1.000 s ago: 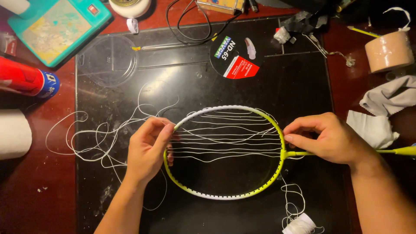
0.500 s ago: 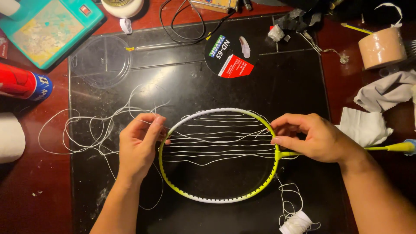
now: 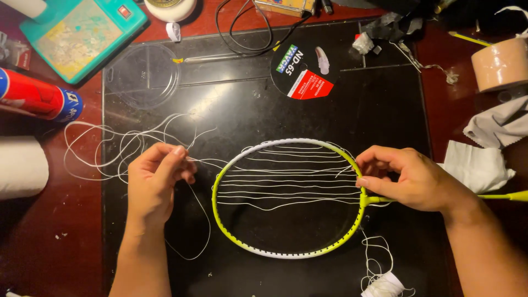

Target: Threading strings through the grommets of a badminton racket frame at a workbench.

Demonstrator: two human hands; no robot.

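Change since earlier: left hand (image 3: 157,179) has come away from the frame's rim, out to the left, drawing the white string (image 3: 206,161) with it; the right hand (image 3: 410,179) stays at the throat.

Head view, racket: badminton racket head (image 3: 289,254), yellow-green frame, lies flat on the black mat (image 3: 231,104), shaft running off to the right; a handful of loose cross strings span the upper half.

Head view, left hand: fingertips pinched shut on the string, just left of the frame; slack loops (image 3: 104,148) trail behind it over mat and table.

Head view, right hand: fingers curled closed around the frame's right side near the throat, thumb on top, pressing it down.

Doing it well: a judgement only (the strings look slack and wavy): pull steadily along the line of the hole, hold the frame still with the right hand, and watch that the trailing loops do not knot.

Packages, top centre: round black card label (image 3: 303,71) with green, white and red panels, lying on the mat.

Packages, left: red and blue tube (image 3: 38,99) on its side; teal box (image 3: 82,33) above it; clear round lid (image 3: 143,74) at the mat's corner.

Packages, right: tan tape roll (image 3: 500,63) at the upper edge; small string spool (image 3: 385,286) at the bottom.
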